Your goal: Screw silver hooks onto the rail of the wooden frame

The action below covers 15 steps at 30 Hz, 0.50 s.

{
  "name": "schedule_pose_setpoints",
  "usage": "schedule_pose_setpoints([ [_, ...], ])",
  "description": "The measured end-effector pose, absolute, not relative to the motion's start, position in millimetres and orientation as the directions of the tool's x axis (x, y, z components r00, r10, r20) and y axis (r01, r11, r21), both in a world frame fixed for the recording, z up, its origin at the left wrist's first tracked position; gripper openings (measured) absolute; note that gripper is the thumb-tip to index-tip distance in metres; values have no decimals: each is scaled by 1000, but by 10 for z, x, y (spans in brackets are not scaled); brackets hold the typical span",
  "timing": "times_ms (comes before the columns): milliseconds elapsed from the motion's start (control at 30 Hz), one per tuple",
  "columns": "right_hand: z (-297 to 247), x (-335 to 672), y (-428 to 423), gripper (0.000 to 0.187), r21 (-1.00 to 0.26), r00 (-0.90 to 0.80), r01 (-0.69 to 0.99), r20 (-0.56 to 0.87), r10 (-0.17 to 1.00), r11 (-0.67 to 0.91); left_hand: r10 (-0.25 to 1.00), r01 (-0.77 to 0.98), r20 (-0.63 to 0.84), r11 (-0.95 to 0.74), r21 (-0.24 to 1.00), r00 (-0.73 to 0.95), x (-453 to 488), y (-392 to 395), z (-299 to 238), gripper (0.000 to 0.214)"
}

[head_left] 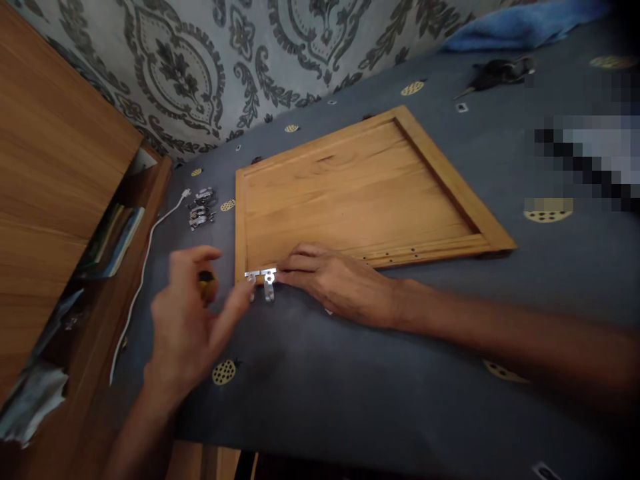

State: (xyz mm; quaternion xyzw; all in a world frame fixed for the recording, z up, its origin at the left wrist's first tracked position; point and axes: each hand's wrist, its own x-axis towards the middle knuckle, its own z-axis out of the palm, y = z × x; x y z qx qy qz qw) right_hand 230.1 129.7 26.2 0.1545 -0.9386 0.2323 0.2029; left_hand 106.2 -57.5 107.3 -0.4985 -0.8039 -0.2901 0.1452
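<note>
Nearest is the left hand (183, 320), bare and blurred, rising from the lower left. Its grip is parted, forefinger raised and thumb stretched out to a silver hinge (270, 288); a black-and-yellow object (207, 279) shows within the curl, though blur hides how firmly it is held. The right hand (340, 283) comes from the right, fingers nearly straight and together, their tips at the hinge's other end; whether they pinch it, I cannot tell.

The hinge sits on the near edge of a wooden panel (340, 200), by its left corner, with shiny arms jutting toward the viewer. The panel lies flat just beyond the hands: honey-brown, dark-streaked grain, a raised border around a sunken middle, small dark holes along the near border.

Beneath is a surface covered in blue-grey fabric (350, 393) with yellow spotted fruit motifs. Left of the panel lie a cluster of metal hardware (202, 209) and a white cable (145, 267), beside a wooden cabinet (55, 147) holding books (117, 243). Farther right are a small dark object (497, 73) and a blue cloth (530, 27). Behind, grey wallpaper (240, 40) carries dark floral medallions.
</note>
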Motion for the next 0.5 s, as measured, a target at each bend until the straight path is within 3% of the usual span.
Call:
schedule_pose_setpoints([
  [100, 271, 2305, 1288, 33, -386, -866, -388, 464, -188, 837, 813, 859, 276, 485, 164, -512, 1078, -650, 864, 55],
  [200, 272, 2299, 1282, 32, -386, -872, -381, 453, -187, 840, 814, 833, 175, 545, 98, -554, 1105, -669, 727, 56],
  [333, 264, 2284, 1287, 29, -365, -877, -374, 439, -197, 852, 787, 794, 105, 599, 103, -608, 1130, -648, 676, 48],
  [500, 264, 2281, 1301, 32, -357, -873, -383, 442, -208, 852, 768, 764, 77, 613, 202, -636, 1137, -629, 659, 35],
])
